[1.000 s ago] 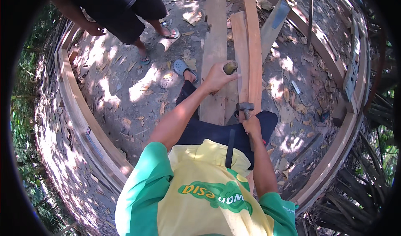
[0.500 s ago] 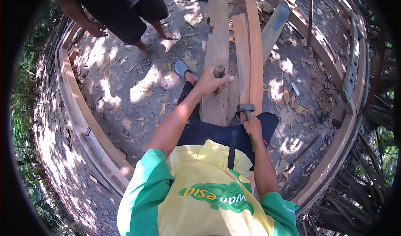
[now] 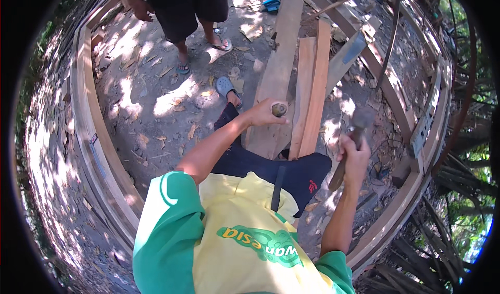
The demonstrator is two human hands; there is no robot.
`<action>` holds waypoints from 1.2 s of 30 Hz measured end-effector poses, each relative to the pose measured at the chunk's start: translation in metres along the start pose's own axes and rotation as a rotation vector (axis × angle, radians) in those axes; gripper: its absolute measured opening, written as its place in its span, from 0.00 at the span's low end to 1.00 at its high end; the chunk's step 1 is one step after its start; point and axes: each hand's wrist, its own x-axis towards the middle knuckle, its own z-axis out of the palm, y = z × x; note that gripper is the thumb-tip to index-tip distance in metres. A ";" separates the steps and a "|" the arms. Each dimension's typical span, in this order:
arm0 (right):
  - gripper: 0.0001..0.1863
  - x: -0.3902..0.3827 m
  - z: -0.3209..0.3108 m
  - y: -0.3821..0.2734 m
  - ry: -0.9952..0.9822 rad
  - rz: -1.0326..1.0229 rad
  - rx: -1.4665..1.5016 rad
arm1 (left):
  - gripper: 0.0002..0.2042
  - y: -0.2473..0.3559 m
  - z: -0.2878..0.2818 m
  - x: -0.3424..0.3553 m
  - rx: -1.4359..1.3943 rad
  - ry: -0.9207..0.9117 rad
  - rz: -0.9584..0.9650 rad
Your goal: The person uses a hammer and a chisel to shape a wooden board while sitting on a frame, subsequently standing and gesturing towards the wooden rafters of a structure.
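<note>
My left hand (image 3: 262, 113) is wrapped round a chisel (image 3: 279, 110), whose round wooden handle end faces up. Its blade is hidden beneath the hand. The chisel stands over a wide plank (image 3: 281, 60) that runs away from my legs. My right hand (image 3: 355, 152) grips a hammer (image 3: 338, 176) by its wooden handle, raised to the right of my knee. The hammer's head is smeared by motion, apart from the chisel.
Two narrower reddish boards (image 3: 316, 80) lie right of the plank. Beyond them, a board with a bluish patch (image 3: 351, 49) slants against a long beam (image 3: 388, 83). Another person in dark shorts (image 3: 179, 15) stands at the far left. Timber beams (image 3: 91, 106) edge the leaf-strewn ground.
My right hand has lifted the hammer up and to the right, away from my lap. My left hand still holds the chisel over the plank. The whole view has shifted slightly.
</note>
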 end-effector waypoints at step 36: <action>0.09 0.010 0.046 0.251 -0.222 0.627 -0.640 | 0.09 0.054 -0.026 0.032 -0.469 1.254 0.156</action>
